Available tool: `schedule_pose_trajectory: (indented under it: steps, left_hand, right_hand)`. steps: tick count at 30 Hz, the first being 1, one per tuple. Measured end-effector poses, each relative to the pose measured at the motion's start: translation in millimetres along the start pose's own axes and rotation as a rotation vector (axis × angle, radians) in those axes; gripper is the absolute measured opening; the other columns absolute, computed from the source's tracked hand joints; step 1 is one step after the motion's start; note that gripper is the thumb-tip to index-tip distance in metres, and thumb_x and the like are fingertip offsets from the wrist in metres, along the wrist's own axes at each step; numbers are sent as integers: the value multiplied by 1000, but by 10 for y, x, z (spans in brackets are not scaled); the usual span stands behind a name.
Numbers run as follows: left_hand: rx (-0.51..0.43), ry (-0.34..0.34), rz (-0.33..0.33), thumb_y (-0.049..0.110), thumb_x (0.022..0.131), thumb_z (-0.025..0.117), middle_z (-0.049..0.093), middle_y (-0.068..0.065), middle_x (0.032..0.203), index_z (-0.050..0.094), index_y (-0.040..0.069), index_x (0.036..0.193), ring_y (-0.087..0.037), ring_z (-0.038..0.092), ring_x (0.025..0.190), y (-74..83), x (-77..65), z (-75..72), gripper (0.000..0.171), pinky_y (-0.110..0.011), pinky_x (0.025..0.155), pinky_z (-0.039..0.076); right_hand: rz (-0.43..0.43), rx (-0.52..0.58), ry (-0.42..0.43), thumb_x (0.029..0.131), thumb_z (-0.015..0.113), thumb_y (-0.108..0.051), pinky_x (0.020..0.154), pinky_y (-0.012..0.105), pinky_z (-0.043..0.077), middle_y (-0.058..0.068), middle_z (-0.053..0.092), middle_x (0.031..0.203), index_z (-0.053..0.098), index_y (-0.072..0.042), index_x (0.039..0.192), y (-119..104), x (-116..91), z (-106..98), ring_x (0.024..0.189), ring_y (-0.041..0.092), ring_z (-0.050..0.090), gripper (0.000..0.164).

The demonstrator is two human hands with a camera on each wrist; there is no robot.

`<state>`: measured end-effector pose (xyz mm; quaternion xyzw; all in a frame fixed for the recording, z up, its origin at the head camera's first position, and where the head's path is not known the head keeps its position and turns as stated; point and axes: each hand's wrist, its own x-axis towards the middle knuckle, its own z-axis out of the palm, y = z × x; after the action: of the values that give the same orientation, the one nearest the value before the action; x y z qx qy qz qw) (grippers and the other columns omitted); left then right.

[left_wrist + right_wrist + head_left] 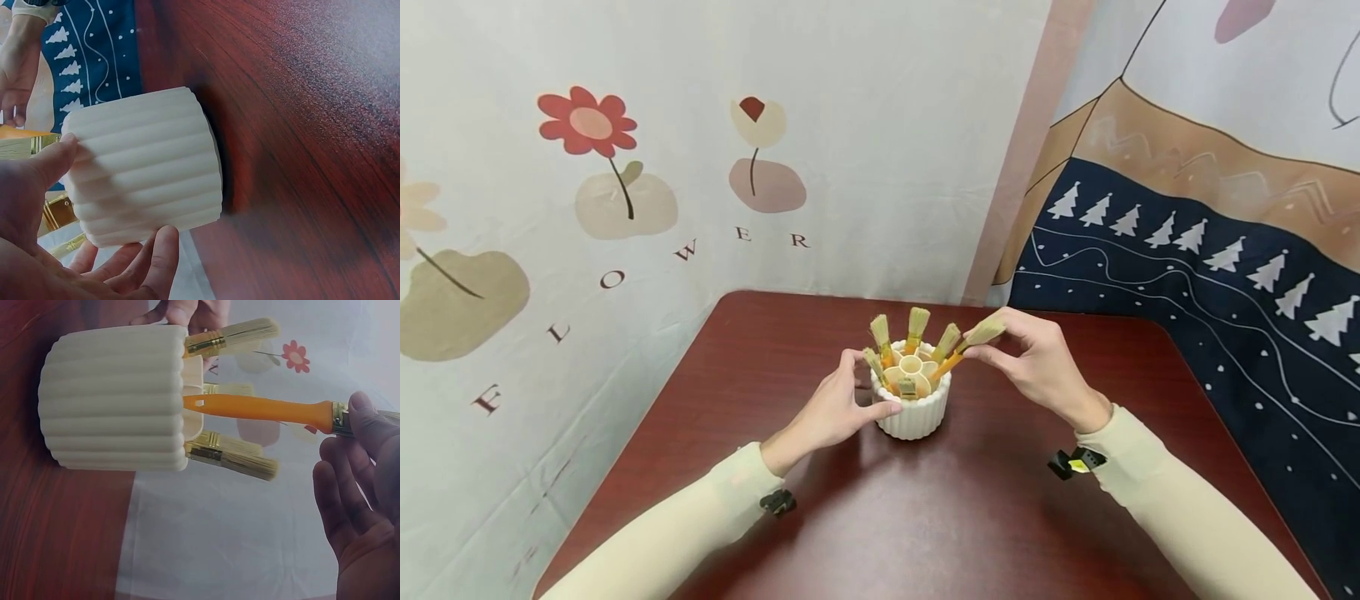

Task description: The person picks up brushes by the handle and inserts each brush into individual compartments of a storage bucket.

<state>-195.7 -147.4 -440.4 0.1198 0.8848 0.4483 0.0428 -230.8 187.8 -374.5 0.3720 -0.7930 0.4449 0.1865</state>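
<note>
A white ribbed round holder (912, 422) with a flower-shaped divided insert (911, 366) stands upright on the table. My left hand (829, 414) holds it from the left, thumb at the near rim, fingers against its side (144, 175). Between thumb and fingers, my right hand (1037, 365) pinches a paintbrush (262, 407) by its metal band. The orange handle slants up, bristles on top, and its holed end sits right at the holder's rim. Several other bristle brushes (917, 323) stand in the insert, bristles up, their handles mostly hidden inside.
The holder is on a dark red wooden table (760, 350). Behind it hangs a pale cloth (880, 167) with printed flowers. At the right hangs a dark blue cloth (1187, 292) with white trees. Small black devices (778, 502) are strapped at both wrists.
</note>
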Motion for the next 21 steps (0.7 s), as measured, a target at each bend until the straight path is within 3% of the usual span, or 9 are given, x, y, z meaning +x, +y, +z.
schedule_pose_trajectory:
  steps: [11, 21]
  left_hand:
    - [-1, -6, -5, 41, 98, 97, 74, -23, 148, 44, 5, 154, -37, 79, 136, -4, 2, 15, 85, -59, 119, 61]
    - [2, -8, -1, 40, 98, 97, 73, -24, 149, 43, 6, 153, -39, 79, 136, -10, 15, 2, 84, -60, 119, 61]
  right_hand:
    - [-88, -81, -65, 83, 100, -1, 101, 11, 61, -1, 86, 111, 84, -16, 114, 54, -31, 84, 103, 11, 80, 38]
    - [-157, -67, -162, 86, 100, 0, 101, 11, 60, -2, 85, 115, 83, -11, 118, 42, -7, 112, 105, 10, 79, 38]
